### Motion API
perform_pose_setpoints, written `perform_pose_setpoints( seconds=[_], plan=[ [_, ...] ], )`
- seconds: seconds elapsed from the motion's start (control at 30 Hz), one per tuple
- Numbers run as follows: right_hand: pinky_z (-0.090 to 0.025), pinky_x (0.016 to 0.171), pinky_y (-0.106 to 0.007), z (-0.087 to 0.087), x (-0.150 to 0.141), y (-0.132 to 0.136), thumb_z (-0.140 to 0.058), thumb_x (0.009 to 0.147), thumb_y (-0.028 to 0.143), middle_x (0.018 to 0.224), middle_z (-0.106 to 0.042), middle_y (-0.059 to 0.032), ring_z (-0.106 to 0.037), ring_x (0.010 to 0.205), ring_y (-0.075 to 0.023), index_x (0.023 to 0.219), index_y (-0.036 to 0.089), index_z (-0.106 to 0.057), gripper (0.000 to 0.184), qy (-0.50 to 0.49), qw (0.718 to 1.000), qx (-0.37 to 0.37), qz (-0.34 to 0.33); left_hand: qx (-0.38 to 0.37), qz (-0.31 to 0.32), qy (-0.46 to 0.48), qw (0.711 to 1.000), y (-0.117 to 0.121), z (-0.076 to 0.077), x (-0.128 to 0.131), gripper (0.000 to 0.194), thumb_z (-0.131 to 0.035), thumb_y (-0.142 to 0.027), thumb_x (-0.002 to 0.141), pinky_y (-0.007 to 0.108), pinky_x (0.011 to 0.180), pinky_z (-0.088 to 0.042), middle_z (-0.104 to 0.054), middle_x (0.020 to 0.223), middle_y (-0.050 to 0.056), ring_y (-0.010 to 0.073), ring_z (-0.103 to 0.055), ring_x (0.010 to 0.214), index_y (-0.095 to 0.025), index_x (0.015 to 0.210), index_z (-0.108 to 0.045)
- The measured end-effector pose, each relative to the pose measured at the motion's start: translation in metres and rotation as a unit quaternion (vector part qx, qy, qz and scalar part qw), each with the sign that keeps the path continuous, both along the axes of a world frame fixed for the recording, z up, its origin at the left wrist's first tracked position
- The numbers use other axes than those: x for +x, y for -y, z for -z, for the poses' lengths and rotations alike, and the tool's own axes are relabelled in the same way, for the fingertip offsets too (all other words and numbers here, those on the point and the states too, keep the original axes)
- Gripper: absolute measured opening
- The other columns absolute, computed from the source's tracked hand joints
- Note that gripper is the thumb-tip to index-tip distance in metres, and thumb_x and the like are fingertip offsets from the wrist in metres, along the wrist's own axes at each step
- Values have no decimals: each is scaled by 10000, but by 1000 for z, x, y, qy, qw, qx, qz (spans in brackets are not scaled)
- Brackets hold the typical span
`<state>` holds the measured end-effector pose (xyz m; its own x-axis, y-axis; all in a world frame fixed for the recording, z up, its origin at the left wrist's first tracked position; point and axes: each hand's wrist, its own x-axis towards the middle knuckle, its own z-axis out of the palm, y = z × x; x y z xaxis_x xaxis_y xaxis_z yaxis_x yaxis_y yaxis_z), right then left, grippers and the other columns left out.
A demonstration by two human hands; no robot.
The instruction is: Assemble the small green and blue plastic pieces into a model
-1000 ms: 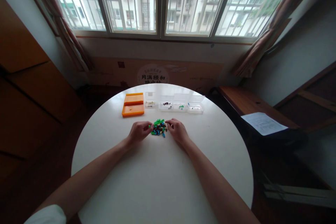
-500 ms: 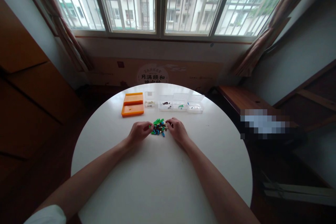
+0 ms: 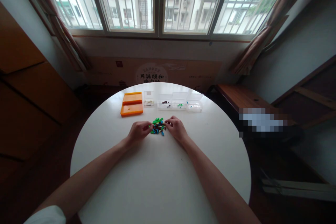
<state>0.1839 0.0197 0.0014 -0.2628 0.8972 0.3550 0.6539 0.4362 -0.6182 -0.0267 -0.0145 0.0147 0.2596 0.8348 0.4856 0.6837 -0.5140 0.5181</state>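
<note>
A small heap of toy building bricks [image 3: 158,128], green, blue, dark brown and pale yellow, lies on the white round table [image 3: 157,182]. At the heap's left edge is my left hand [image 3: 139,131], fingers curled and thumb pressed toward the forefinger. My right hand [image 3: 176,128] touches the opposite edge, with its thumb and forefinger close together over the bricks there. Any piece between either hand's fingertips is too small to make out.
Behind the heap stand an orange two-level tray [image 3: 131,109] and a row of clear lidded boxes, including one with pale pieces [image 3: 149,103], one with dark pieces [image 3: 165,103] and one with green pieces [image 3: 180,105]. A wooden bench [image 3: 241,96] is at the right.
The view has shifted slightly. My right fingertips have edged a little inward over the heap's right side. My left hand stays almost still.
</note>
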Motion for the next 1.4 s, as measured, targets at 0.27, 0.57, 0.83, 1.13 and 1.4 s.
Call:
perform_pose_setpoints(
  seconds=[0.27,0.57,0.83,1.13,1.4],
  plan=[
    [-426,669,-232,-1,0,0,-581,778,197,785,-597,-31,-557,642,-113,835,193,-705,137,-7,1000,-8,-4,-2,1,9,1000,0,-1,0,270,-506,-315,814,164,491,-331,-524,498,-15,64,-416,457,-132,709,-674],
    [-430,659,-228,-3,-1,1,-596,770,221,774,-598,-29,-562,627,-109,821,191,-708,126,-13,1000,-10,-6,-5,1,7,1000,-1,1,-1,267,-506,-313,817,166,486,-323,-519,497,-18,65,-423,460,-134,714,-675],
    [-415,662,-235,-4,-2,3,-567,778,214,765,-589,-27,-546,627,-108,765,187,-684,121,-13,1000,-3,9,0,2,7,1000,-1,1,-1,267,-506,-313,822,167,488,-326,-528,503,-16,62,-422,460,-134,715,-674],
    [-305,446,-205,-16,-5,5,-653,676,413,592,-567,1,-418,466,-71,777,132,-652,298,-315,915,-228,-108,6,59,54,997,1,-1,0,197,-538,-296,825,159,506,-399,-591,680,18,61,-480,508,-152,879,-661],
    [-210,403,-180,-27,-2,18,-693,651,405,512,-489,38,-384,435,-49,786,114,-648,324,-315,838,-382,-229,41,128,54,989,7,-3,5,183,-599,-300,798,179,533,-438,-590,767,48,64,-517,544,-152,884,-663]
  ],
)
